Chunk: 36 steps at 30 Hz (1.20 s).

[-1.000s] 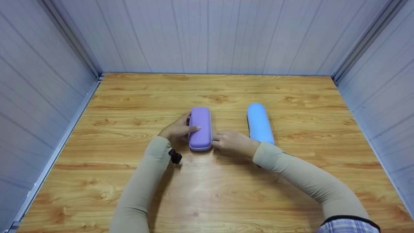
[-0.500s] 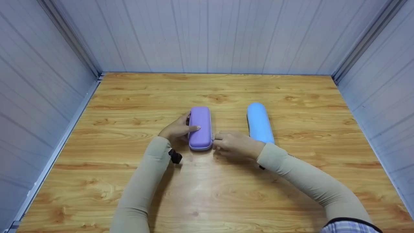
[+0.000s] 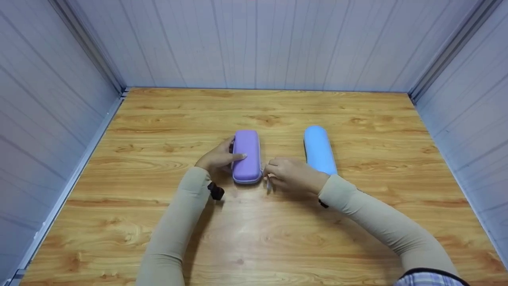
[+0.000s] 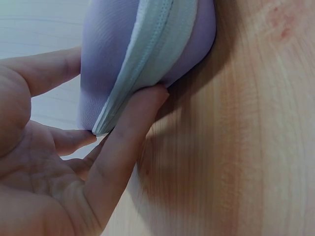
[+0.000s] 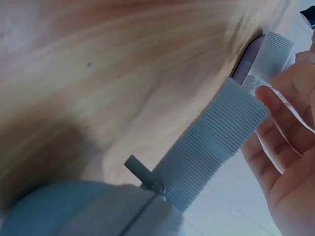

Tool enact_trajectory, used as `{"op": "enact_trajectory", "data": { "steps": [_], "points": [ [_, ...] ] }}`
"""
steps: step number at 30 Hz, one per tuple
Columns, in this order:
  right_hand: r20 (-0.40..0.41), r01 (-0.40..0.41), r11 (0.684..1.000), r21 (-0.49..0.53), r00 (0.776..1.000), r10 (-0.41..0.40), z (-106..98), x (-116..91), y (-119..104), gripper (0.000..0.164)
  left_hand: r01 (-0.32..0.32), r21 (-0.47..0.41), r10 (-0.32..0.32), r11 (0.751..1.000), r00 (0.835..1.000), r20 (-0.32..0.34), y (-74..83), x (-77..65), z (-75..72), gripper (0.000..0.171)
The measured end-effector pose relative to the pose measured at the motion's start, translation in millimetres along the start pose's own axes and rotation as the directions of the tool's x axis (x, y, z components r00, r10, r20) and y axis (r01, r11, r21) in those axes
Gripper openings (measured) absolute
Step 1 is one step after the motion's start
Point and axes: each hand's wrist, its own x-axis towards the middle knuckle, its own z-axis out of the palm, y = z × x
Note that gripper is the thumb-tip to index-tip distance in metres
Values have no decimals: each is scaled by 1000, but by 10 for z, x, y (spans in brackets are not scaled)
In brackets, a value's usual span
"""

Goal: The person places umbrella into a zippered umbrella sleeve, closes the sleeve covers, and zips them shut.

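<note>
In the head view a purple zip-up case (image 3: 246, 157) lies lengthwise near the middle of the table. My left hand (image 3: 218, 159) grips it from the left, thumb on its top; the left wrist view has a finger against its pale zipped side. At the case's near right corner is my right hand (image 3: 293, 173), its fingers curled and pinching a short grey strap (image 5: 275, 54) beside the purple case. The exact pinch is partly hidden. A light strip hangs below those fingertips. A blue case (image 3: 320, 151) lies farther right, its near end hidden behind my right wrist.
A ribbed grey strap (image 5: 211, 142) and a small zipper pull (image 5: 140, 169) are at the blue case's end in the right wrist view. The wood-grain table (image 3: 254, 238) is bounded by white panel walls (image 3: 270, 43) at the back and both sides.
My right hand has shifted slightly right from the purple case's corner, and a light strip now shows under its fingertips. The left hand keeps its grip; both cases stay in place.
</note>
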Motion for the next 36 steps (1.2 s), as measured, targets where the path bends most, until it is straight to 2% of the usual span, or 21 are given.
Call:
{"op": "enact_trajectory", "data": {
  "steps": [6, 10, 16, 22, 27, 32, 36],
  "points": [
    [46, -10, 1000, 27, 999, 9, 13, 4, -6, 15, 23, -5, -24, 1000, 1000, -16, -21, 8, -20, 96],
    [48, -24, 998, 50, 999, 21, -11, -7, -13, 17, 29, 0, -29, 1000, 999, -24, -22, 1, -27, 96],
    [23, -34, 999, 25, 999, 33, -84, -82, 1, 18, -5, -37, 5, 999, 1000, 0, -48, 10, -20, 96],
    [-57, -29, 999, 22, 998, 30, -203, -233, 92, 20, 17, -25, -17, 1000, 1000, -2, -32, 11, -17, 97],
    [-127, -60, 998, 20, 990, 62, -319, -395, 208, 18, 38, -21, -39, 999, 999, -16, -28, 21, -11, 97],
    [-217, -98, 995, 7, 971, 97, -387, -581, 330, 17, 36, -27, -36, 999, 999, -17, -37, 26, 6, 94],
    [-265, -171, 985, 5, 950, 167, -444, -761, 413, 16, 43, -36, -44, 998, 999, -22, -22, 24, 23, 93]
  ]
}}
